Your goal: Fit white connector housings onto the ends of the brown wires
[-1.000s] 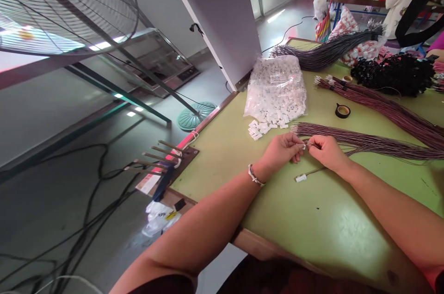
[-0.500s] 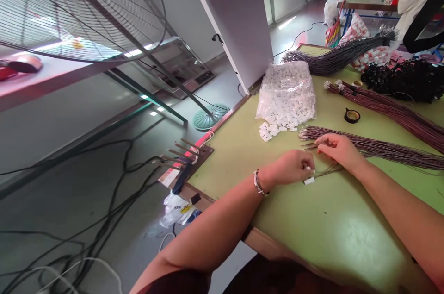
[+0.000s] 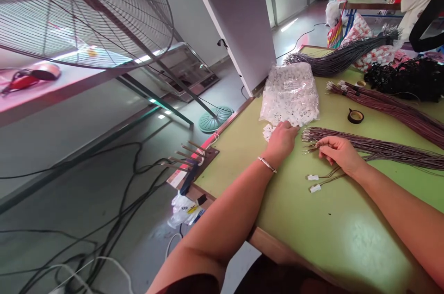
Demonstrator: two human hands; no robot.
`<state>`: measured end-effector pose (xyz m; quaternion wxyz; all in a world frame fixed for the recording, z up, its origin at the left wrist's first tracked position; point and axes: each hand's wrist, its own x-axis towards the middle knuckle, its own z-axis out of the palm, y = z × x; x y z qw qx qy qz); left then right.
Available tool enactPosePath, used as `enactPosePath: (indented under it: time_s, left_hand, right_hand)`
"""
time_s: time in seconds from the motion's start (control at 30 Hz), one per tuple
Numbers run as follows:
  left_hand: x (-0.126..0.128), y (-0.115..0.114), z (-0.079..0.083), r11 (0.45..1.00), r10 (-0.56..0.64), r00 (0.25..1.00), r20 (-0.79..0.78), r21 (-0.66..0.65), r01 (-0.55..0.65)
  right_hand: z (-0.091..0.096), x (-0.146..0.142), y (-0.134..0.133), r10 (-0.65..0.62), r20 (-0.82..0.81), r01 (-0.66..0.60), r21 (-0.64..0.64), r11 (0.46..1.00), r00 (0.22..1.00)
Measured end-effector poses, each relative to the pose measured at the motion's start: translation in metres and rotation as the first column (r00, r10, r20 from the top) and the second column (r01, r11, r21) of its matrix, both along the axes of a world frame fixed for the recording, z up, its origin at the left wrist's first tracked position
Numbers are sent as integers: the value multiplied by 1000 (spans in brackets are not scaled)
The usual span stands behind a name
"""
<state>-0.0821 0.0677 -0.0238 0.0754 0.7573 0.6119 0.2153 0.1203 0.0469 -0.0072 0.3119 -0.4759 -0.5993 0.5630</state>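
Observation:
My left hand (image 3: 282,140) reaches over loose white plastic connectors (image 3: 268,132) beside the clear bag of connectors (image 3: 289,92). Its back faces me and hides the fingertips, so what they hold cannot be made out. Closed in a pinch, my right hand (image 3: 338,153) grips a few thin brown wires (image 3: 311,147), their bare metal ends pointing left. Below it, a white connector (image 3: 312,177) and a second white connector (image 3: 315,188) lie on the table, each fitted on wires. A bundle of brown wires (image 3: 391,146) stretches behind my right hand.
Black tape (image 3: 355,116), another wire bundle (image 3: 391,109), a dark grey bundle (image 3: 333,60) and a black heap (image 3: 405,78) occupy the far right. A pronged metal bracket (image 3: 199,159) sits at the table's left edge. A floor fan (image 3: 86,11) stands left, cables (image 3: 128,210) below.
My left hand has moved away from the wires, forward and left to the loose connectors. Two wired connectors now show on the table. My right hand stays nearly in place, holding wires.

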Motion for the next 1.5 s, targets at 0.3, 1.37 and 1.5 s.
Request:
enactPosePath:
  time_s: [0.3, 1.37, 1.5]
  left_hand:
    - [-3, -6, 5, 994, 87, 996, -27, -59, -89]
    - [18, -40, 17, 887, 212, 372, 904, -338, 315]
    - [19, -41, 19, 858, 247, 379, 892, -383, 343]
  right_hand:
    - [-4, -7, -3, -130, 105, 105, 213, 971, 986]
    - [-5, -3, -13, -278, 241, 81, 604, 793, 930]
    - [-4, -3, -14, -266, 256, 51, 624, 780, 930]
